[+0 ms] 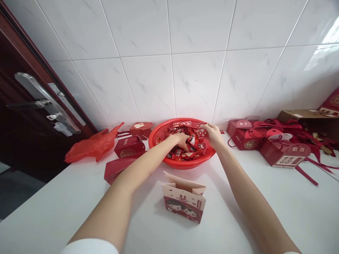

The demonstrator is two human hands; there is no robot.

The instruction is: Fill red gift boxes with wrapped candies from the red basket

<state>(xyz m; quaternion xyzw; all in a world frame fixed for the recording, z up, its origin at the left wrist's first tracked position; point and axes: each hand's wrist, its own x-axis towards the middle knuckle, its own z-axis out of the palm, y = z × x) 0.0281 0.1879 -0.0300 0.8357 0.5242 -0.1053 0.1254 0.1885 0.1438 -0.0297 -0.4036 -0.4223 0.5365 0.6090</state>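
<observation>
A red plastic basket with a perforated wall stands near the tiled wall, filled with wrapped candies in mostly red wrappers. My left hand reaches down among them with its fingers apart; some fingertips are hidden by the wrappers. Pinched in my right hand at the basket's right rim is a red packet with pale dots. Closer to me, between my forearms, an open paper gift box stands upright, printed with cartoon figures.
On the left lie a red plastic bag and several red boxes, one partly behind my left forearm. Red gift boxes, dark red ribbons and a brown carton crowd the right. A door borders the white table.
</observation>
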